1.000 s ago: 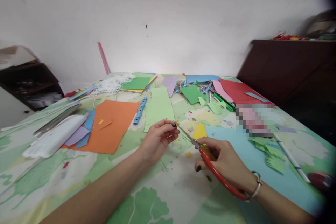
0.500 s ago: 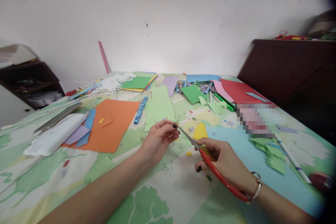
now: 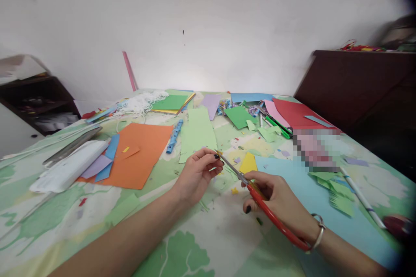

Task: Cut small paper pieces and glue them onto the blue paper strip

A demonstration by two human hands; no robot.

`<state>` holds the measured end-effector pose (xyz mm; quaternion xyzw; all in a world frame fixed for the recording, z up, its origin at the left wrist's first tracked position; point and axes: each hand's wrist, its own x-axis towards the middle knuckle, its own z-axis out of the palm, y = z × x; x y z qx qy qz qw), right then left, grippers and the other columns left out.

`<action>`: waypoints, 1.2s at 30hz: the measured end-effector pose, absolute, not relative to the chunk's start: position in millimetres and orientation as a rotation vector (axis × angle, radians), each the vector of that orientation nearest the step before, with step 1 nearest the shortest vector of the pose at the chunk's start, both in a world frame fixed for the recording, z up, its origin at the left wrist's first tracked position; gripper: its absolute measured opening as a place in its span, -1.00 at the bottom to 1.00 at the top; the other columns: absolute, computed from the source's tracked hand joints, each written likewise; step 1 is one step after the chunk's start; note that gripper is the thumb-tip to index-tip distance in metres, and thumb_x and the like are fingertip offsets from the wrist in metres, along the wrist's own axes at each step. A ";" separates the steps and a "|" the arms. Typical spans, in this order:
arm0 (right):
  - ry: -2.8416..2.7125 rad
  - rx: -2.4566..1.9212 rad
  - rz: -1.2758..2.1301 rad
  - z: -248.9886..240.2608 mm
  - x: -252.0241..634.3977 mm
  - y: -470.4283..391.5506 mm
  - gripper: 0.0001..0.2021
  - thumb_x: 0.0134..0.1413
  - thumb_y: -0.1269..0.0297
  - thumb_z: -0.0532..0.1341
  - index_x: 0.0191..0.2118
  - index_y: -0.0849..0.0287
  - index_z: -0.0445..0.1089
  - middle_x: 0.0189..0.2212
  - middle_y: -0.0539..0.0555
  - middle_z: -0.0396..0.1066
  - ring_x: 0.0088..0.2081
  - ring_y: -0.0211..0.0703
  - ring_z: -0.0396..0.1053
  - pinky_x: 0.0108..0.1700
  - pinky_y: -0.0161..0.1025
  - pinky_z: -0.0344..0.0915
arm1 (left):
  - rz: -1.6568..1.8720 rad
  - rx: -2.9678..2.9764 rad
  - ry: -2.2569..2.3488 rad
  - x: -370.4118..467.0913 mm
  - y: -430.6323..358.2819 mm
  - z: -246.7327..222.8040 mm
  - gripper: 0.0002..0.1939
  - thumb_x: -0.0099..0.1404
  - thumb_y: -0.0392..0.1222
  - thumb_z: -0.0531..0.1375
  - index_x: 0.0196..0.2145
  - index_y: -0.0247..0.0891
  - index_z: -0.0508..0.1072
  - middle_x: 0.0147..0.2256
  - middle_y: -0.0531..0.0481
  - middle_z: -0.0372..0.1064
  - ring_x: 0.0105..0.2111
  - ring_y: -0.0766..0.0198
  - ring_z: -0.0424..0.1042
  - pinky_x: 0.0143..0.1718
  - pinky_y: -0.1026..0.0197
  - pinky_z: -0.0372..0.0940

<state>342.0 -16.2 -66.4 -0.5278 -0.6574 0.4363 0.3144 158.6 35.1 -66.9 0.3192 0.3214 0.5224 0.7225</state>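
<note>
My right hand [image 3: 277, 197] is wrapped around the red handles of a pair of scissors [image 3: 271, 216]. The blades point up and left, and their tips reach my left fingertips. My left hand [image 3: 203, 169] is closed in a pinch on a tiny yellow paper piece [image 3: 220, 153], mostly hidden by the fingers and the blade tips. Beyond the left hand lies a light green paper strip [image 3: 196, 132]. A yellow paper scrap [image 3: 248, 163] rests behind the scissors, and a light blue sheet [image 3: 292, 173] lies under and beside my right forearm.
Orange paper [image 3: 139, 151], a blue flute-like tube [image 3: 174, 136] and a white power strip [image 3: 69, 166] are on the left. White string [image 3: 141, 101] is heaped at the back. Green scraps [image 3: 336, 192], a white marker [image 3: 362, 197] and red paper [image 3: 302, 114] lie right. A wall stands behind.
Both hands and the scissors stay almost in place. The blade tips still meet the left fingertips, where slightly more yellow shows. The whole view has shifted very slightly.
</note>
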 end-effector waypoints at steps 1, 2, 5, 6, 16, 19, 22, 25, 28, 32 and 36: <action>-1.733 -1.392 1.147 -66.5 341.8 -16.3 -0.75 -0.19 0.23 0.27 -0.30 0.19 0.38 -0.60 -0.08 0.26 -0.58 -0.31 0.23 -0.55 -0.36 0.15 | 1.155 0.703 0.706 158.9 35.3 -67.1 -0.97 0.04 -0.36 0.20 -0.51 -0.30 0.40 -0.57 0.06 0.32 -0.51 0.41 0.30 -0.37 0.29 0.21; -1.733 -1.394 1.142 -66.6 341.6 -16.4 -0.76 -0.19 0.23 0.27 -0.31 0.19 0.38 -0.61 -0.08 0.26 -0.58 -0.31 0.23 -0.55 -0.37 0.15 | 1.156 0.700 0.704 159.3 35.5 -67.2 -0.97 0.03 -0.36 0.21 -0.51 -0.30 0.40 -0.57 0.06 0.32 -0.51 0.41 0.30 -0.37 0.29 0.22; -1.736 -1.395 1.128 -67.6 341.4 -16.7 -0.77 -0.19 0.24 0.26 -0.32 0.19 0.38 -0.60 -0.07 0.27 -0.56 -0.29 0.25 -0.55 -0.37 0.15 | 1.157 0.689 0.702 160.0 35.7 -67.6 -0.96 0.03 -0.35 0.22 -0.50 -0.30 0.40 -0.57 0.07 0.32 -0.50 0.41 0.30 -0.35 0.28 0.22; -1.738 -1.393 1.126 -67.9 341.5 -16.7 -0.77 -0.19 0.25 0.26 -0.32 0.19 0.38 -0.60 -0.07 0.27 -0.55 -0.29 0.26 -0.55 -0.37 0.15 | 1.158 0.687 0.703 160.1 35.6 -67.7 -0.96 0.03 -0.34 0.23 -0.50 -0.29 0.40 -0.57 0.07 0.32 -0.50 0.41 0.31 -0.35 0.28 0.22; -1.749 -1.407 1.102 -66.7 340.7 -17.4 -0.78 -0.17 0.23 0.25 -0.32 0.18 0.39 -0.62 -0.07 0.26 -0.57 -0.28 0.26 -0.57 -0.37 0.14 | 1.171 0.691 0.692 159.8 35.5 -69.2 -0.92 0.00 -0.31 0.25 -0.47 -0.28 0.41 -0.53 0.07 0.35 -0.48 0.40 0.33 -0.33 0.28 0.23; -1.748 -1.408 1.107 -67.2 340.9 -17.3 -0.78 -0.18 0.24 0.25 -0.32 0.18 0.39 -0.63 -0.07 0.25 -0.57 -0.28 0.25 -0.56 -0.37 0.14 | 1.170 0.698 0.697 159.9 35.0 -68.9 -0.93 0.01 -0.32 0.24 -0.48 -0.29 0.41 -0.54 0.06 0.34 -0.48 0.40 0.33 -0.33 0.27 0.23; -1.747 -1.409 1.126 -68.2 341.4 -16.9 -0.79 -0.18 0.28 0.24 -0.31 0.17 0.37 -0.63 -0.09 0.21 -0.57 -0.29 0.22 -0.54 -0.37 0.15 | 1.171 0.704 0.698 159.7 34.7 -68.7 -0.95 0.03 -0.33 0.23 -0.48 -0.29 0.40 -0.55 0.06 0.34 -0.49 0.40 0.32 -0.34 0.28 0.23; -1.737 -1.406 1.157 -68.8 341.1 -16.6 -0.79 -0.17 0.34 0.22 -0.29 0.16 0.36 -0.61 -0.11 0.16 -0.56 -0.31 0.21 -0.52 -0.37 0.16 | 1.173 0.712 0.712 159.7 35.0 -68.3 -0.95 0.03 -0.33 0.23 -0.48 -0.29 0.39 -0.54 0.07 0.34 -0.48 0.40 0.32 -0.33 0.28 0.23; -1.746 -1.409 1.164 -68.5 340.5 -17.2 -0.81 -0.17 0.33 0.23 -0.32 0.16 0.34 -0.61 -0.12 0.09 -0.56 -0.33 0.17 -0.52 -0.38 0.15 | 1.178 0.732 0.726 160.2 35.1 -67.5 -0.93 0.01 -0.33 0.24 -0.49 -0.29 0.39 -0.53 0.07 0.34 -0.48 0.40 0.32 -0.33 0.27 0.23; -1.764 -1.427 1.118 -68.3 341.0 -18.6 -0.80 -0.17 0.29 0.24 -0.32 0.17 0.33 -0.62 -0.11 0.04 -0.55 -0.30 0.19 -0.52 -0.38 0.15 | 1.182 0.767 0.747 161.5 33.8 -66.1 -0.92 0.00 -0.33 0.24 -0.52 -0.29 0.37 -0.52 0.07 0.33 -0.49 0.40 0.32 -0.33 0.27 0.23; -1.765 -1.437 1.123 -69.3 342.0 -18.5 -0.79 -0.16 0.27 0.24 -0.30 0.16 0.32 -0.62 -0.10 0.09 -0.54 -0.27 0.24 -0.52 -0.37 0.15 | 1.187 0.782 0.758 161.8 32.6 -66.0 -0.93 0.01 -0.34 0.22 -0.52 -0.28 0.37 -0.52 0.08 0.32 -0.49 0.41 0.31 -0.33 0.27 0.23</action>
